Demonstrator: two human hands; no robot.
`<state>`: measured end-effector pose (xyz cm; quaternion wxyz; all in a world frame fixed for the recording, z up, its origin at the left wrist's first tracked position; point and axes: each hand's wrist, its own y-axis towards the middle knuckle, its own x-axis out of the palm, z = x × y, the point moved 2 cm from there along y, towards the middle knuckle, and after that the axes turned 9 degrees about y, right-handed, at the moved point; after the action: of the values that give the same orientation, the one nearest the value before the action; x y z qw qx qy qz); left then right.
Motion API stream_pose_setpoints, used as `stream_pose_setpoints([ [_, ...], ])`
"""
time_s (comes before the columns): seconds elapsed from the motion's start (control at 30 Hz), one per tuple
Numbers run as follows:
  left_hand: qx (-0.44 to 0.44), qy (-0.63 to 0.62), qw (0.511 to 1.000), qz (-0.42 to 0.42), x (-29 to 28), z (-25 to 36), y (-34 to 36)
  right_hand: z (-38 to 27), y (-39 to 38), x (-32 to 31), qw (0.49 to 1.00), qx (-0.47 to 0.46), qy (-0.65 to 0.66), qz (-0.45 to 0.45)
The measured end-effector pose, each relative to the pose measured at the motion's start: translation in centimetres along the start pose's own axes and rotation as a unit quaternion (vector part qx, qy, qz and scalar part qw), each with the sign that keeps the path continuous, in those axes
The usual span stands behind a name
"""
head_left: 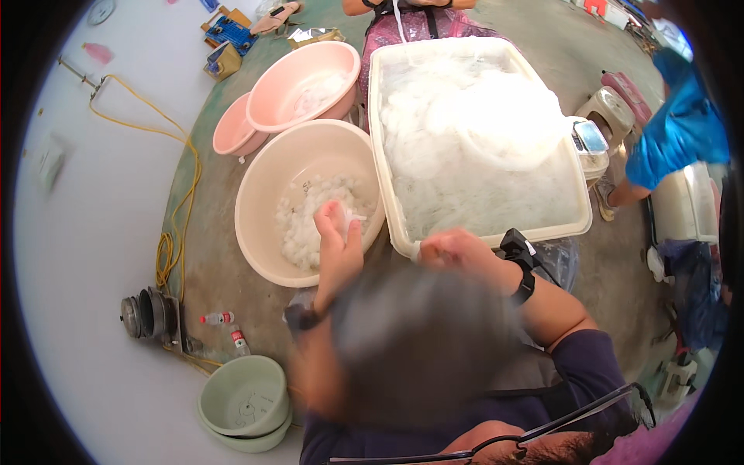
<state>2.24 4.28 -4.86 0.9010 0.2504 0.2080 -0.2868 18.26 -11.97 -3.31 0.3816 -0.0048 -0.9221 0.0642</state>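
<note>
My left hand (337,236) is raised over a cream round basin (256,178) that holds several small white lumps (298,232); its fingers are closed on a small white piece (353,218). My right hand (453,252) is at the near rim of a large cream rectangular tub (573,230), fingers curled; what they hold, if anything, is unclear. The tub holds water and a bright mass of white fibre (422,132). A blurred dark shape (418,341) hides my lower forearms.
Two pink basins (263,116) stand behind at left, stacked green basins (244,391) and pots (143,314) lower left. A yellow hose (198,167) runs along the wall. Another person (422,23) is beyond the tub; one in blue (674,124) is at right, near stools (604,108).
</note>
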Motion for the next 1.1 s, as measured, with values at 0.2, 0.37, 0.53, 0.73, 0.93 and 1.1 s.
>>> stream_pose_setpoints([
  [0.2, 0.335, 0.242, 0.903, -0.114, 5.5, 4.6, -2.1, -5.5, -2.2, 3.4, 0.969, -0.112, 0.055, -0.215],
  [0.37, 0.283, -0.042, 0.945, -0.16, 6.7, 7.5, -2.3, -5.6, -1.0, 1.1, 0.889, -0.169, 0.345, -0.249],
  [0.53, 0.169, 0.01, 0.982, -0.08, 5.9, 8.0, -1.5, -2.0, -1.5, -2.1, 0.944, -0.277, 0.166, -0.074],
  [0.73, 0.158, 0.023, 0.987, -0.025, 3.9, 7.4, -1.3, -0.5, -2.5, -3.8, 0.904, -0.242, -0.349, -0.057],
  [0.93, 0.066, -0.103, 0.992, -0.042, 5.7, 5.6, -1.6, -0.5, -2.6, -3.6, 0.818, -0.262, -0.509, -0.054],
  [1.1, -0.117, -0.247, 0.96, -0.069, 5.5, 4.0, -1.1, -0.9, -2.9, -3.7, 0.894, -0.131, -0.428, -0.036],
])
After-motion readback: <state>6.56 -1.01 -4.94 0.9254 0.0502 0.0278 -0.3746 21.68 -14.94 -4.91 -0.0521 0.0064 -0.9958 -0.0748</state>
